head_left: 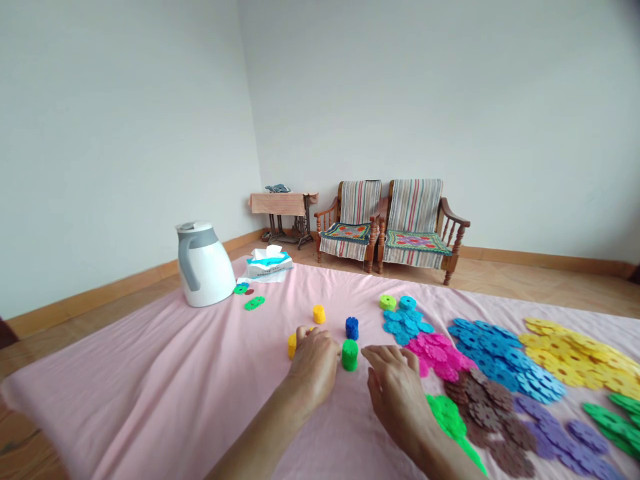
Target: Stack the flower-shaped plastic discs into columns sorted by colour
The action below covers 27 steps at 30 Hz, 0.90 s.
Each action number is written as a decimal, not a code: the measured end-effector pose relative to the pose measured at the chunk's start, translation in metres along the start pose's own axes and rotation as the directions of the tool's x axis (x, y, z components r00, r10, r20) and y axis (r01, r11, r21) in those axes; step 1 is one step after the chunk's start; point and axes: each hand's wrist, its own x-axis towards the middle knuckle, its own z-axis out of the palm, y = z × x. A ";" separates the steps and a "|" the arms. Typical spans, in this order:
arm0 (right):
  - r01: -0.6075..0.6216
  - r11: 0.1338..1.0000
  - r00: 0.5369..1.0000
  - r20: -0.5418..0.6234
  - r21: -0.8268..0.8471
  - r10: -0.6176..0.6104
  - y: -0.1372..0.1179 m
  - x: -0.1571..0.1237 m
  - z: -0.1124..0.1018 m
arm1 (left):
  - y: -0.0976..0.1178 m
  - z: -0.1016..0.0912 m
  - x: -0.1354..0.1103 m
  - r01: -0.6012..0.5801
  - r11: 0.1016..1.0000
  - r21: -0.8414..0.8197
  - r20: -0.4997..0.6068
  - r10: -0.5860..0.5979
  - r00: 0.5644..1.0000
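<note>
My left hand (315, 363) is over the pink cloth with its fingers curled inward. Its fingertips are hidden, so anything held there does not show. A yellow stack of notched discs (292, 347) is close against its left side, partly covered by it. Between my hands stands a green stack of discs (350, 355), upright. My right hand (395, 380) is just right of the green stack, fingers stretched toward it and apparently holding nothing. Behind are a dark blue stack (352, 328) and a small yellow stack (319, 315).
Loose discs lie in heaps at the right: light blue (406, 323), pink (437, 353), blue (487, 350), yellow (575, 350), brown (487, 413) and purple (560, 430). A white jug (207, 270) and a tissue box (270, 265) stand at the back left.
</note>
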 end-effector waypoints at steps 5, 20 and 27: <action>0.011 1.000 1.000 0.005 -0.015 -0.011 0.001 0.002 0.001 | 0.000 0.004 0.000 -0.001 1.000 -0.010 -0.007 0.001 1.000; 0.048 0.999 0.999 0.008 0.011 -0.048 0.000 0.003 0.005 | 0.002 0.007 0.000 0.009 0.998 -0.063 -0.030 -0.011 1.000; 0.050 0.999 0.999 0.005 -0.003 -0.050 0.000 0.002 0.005 | -0.001 0.010 0.000 -0.008 0.998 -0.066 -0.039 0.006 0.999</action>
